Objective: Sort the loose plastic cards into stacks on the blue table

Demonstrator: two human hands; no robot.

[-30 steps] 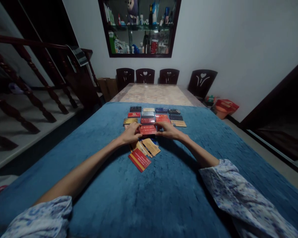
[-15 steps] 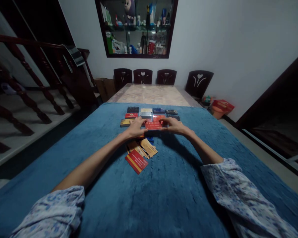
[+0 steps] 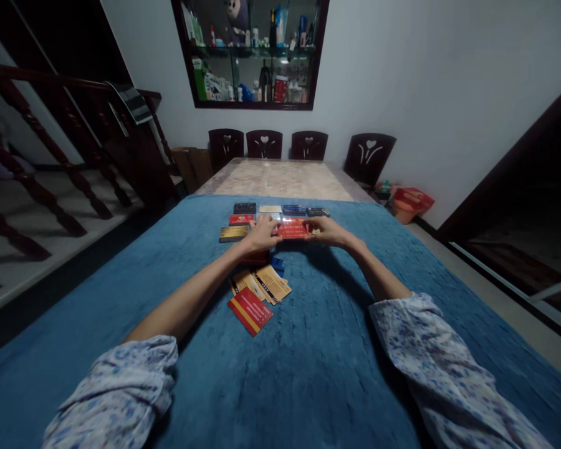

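Note:
Both my hands are stretched out over a blue cloth [image 3: 318, 349] and pinch one red card [image 3: 292, 230] between them. My left hand [image 3: 260, 235] grips the card's left end and my right hand [image 3: 326, 231] grips its right end. They hold it over a grid of several cards: a dark card [image 3: 244, 207], a red card [image 3: 240, 219] and a gold card [image 3: 232, 233] at the left, pale and blue ones behind. Nearer me lies a loose pile of tan cards [image 3: 267, 282] with a red-and-yellow card [image 3: 249, 310] at its front.
Beyond the cloth the marble table top [image 3: 280, 178] runs to several dark chairs [image 3: 264, 143] at the wall. A glass cabinet [image 3: 250, 53] with bottles hangs above. A wooden stair rail [image 3: 56, 143] stands at the left, a red bag [image 3: 410, 202] on the floor at the right.
My hands carried the red card away from me, from just beyond the loose pile up onto the card grid. The view also shifted slightly forward.

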